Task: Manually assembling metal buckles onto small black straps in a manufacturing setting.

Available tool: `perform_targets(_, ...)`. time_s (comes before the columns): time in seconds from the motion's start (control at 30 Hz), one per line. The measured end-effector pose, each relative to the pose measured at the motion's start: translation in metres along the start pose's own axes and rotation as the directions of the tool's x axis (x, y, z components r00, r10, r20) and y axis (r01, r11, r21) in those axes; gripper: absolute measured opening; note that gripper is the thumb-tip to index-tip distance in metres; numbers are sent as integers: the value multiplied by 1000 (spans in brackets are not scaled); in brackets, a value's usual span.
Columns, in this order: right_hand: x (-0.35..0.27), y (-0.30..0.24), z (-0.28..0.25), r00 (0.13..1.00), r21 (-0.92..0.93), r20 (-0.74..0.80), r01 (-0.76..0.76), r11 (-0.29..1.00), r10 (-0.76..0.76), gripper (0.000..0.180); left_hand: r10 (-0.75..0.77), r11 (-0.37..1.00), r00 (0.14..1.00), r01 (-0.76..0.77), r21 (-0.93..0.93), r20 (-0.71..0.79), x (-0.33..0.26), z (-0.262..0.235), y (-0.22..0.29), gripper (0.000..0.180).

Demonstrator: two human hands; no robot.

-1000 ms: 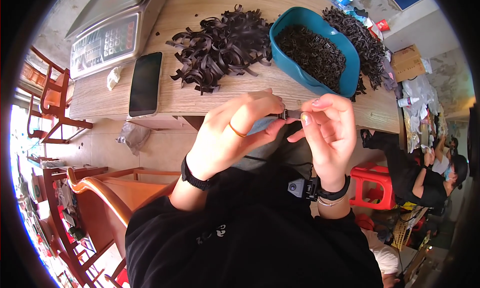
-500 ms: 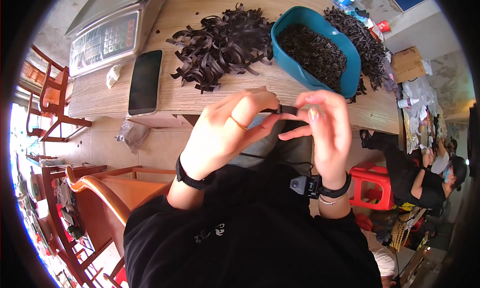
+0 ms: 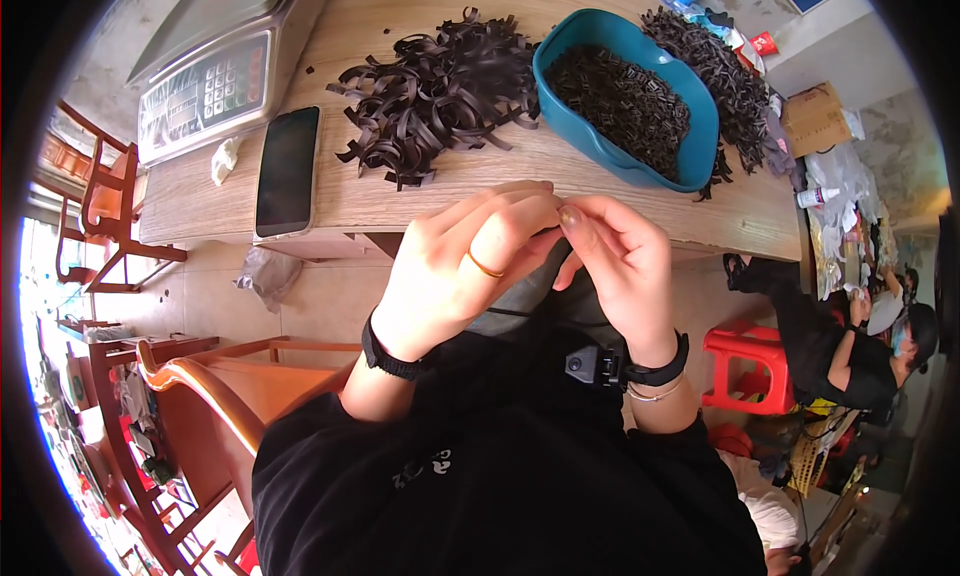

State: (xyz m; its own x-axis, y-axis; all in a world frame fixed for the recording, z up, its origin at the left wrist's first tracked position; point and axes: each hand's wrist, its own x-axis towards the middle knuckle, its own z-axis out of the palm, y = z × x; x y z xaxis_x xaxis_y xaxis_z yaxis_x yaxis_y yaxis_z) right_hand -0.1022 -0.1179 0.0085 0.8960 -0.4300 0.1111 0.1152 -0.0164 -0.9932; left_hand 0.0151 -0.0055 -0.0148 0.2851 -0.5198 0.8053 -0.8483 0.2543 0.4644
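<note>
My left hand and my right hand meet at the fingertips just off the table's front edge. Both are closed in a pinch on a dark brown strap, mostly hidden by the fingers. Whether the small black piece seen on it earlier is still there cannot be made out. Beyond the hands lies a loose heap of similar dark strips. Right of it stands a teal plastic tub, filled with small black pieces. Another pile of dark strips lies past the tub.
On the wooden table, a phone, crumpled tissue and digital scale sit at left. A wooden chair is at my left. A red stool and a seated person are at right.
My right hand has moved left, bringing its fingertips against those of my left hand. The strap stretched between them is now nearly covered. The view has shifted slightly.
</note>
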Motion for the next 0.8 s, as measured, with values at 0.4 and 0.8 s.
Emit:
perform_targets(0.4,-1,6,-1,967,-201,-127,194,960,-222,14,-220,950,969,187,-250,-110,0,4,-1,39)
perform_targets(0.8,33,-5,-199,754,-797,-499,-206,568,-427,23,-276,883,957,218,416,85,-12,-25,-75,18)
